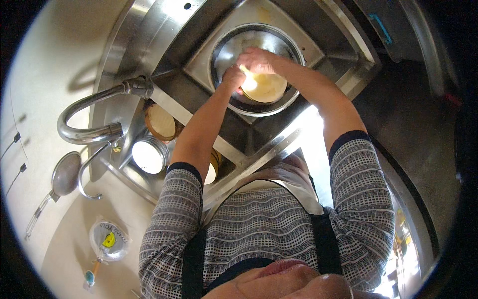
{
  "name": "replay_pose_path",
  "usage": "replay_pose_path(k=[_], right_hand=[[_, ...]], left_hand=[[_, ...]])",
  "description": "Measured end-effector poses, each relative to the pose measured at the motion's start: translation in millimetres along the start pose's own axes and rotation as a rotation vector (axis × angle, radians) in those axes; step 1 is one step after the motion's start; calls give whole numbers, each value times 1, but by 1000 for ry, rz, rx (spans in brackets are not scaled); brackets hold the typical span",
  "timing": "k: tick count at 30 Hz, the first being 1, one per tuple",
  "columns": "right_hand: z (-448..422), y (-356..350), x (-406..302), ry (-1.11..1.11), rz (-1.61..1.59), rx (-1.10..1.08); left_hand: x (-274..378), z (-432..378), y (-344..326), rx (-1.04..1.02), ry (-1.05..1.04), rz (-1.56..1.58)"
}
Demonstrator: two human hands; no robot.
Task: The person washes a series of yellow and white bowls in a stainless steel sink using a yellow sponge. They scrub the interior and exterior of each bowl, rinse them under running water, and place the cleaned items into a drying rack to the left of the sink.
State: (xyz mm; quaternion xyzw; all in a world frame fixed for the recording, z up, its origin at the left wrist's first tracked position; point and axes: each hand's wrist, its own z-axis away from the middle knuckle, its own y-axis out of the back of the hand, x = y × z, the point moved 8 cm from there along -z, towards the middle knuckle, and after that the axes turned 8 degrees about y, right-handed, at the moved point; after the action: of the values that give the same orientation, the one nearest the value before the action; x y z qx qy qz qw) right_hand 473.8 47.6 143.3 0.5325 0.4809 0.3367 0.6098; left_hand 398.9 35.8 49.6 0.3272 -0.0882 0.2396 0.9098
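A wide metal bowl (266, 109) sits in the basin of a stainless steel sink (239, 138). Inside it is a pale yellow round piece, perhaps a dish or lid (267, 89), with light glaring off its left part. My left hand (234, 77) grips the left edge of this round piece. Over its upper edge lies my right hand (258, 61), fingers bent downward and close to the left hand. Whether the right fingers hold the edge or something small is hidden by the hand.
A curved metal faucet (89, 112) stands left of my left forearm. Below it, the second basin contains a round wooden-rimmed container (160, 121) and a ribbed metal container (150, 155). On the wall hangs a strainer (66, 175). A blue handle (381, 29) shows at upper right.
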Motion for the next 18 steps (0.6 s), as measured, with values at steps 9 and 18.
replay_pose_path(k=[9, 18], right_hand=[[67, -35, 15, -446, 182, -101], [40, -87, -32, -668, -790, -201]], left_hand=[[-12, 16, 6, 93, -55, 343], [-23, -6, -24, -53, -194, 477]])
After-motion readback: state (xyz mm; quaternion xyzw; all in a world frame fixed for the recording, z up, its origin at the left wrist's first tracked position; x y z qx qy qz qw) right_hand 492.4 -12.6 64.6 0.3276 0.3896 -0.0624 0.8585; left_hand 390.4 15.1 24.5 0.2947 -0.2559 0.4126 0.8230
